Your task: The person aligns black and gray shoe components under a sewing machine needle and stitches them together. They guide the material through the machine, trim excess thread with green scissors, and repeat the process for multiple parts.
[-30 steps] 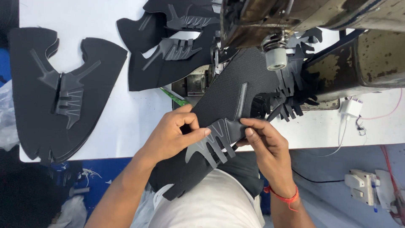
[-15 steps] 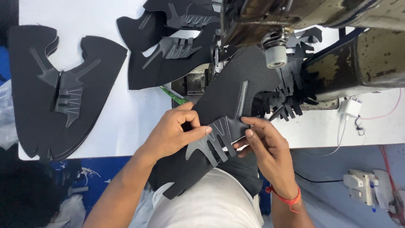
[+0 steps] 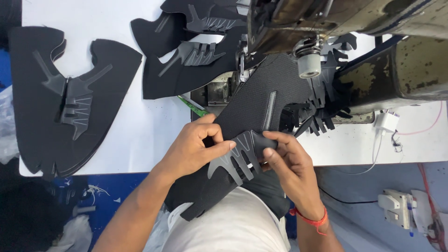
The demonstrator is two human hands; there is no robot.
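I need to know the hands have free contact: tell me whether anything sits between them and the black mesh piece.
Nothing visible does. Left hand and right hand both rest directly on the black mesh piece, pinching its grey finger-shaped overlay.

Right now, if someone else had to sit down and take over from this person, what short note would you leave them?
Left hand: pinching the grey finger-shaped overlay against the black mesh shoe panel.
Right hand: gripping the overlay's other end from the right, thumb on top.
Panel: runs from the lap up under the sewing machine; a fringe of loose grey overlays lies by the machine.
Done: stack of panels with overlays at the table's left, more at the top. Whether those are stitched cannot be told.
Left: this overlay is only hand-held, not at the needle.
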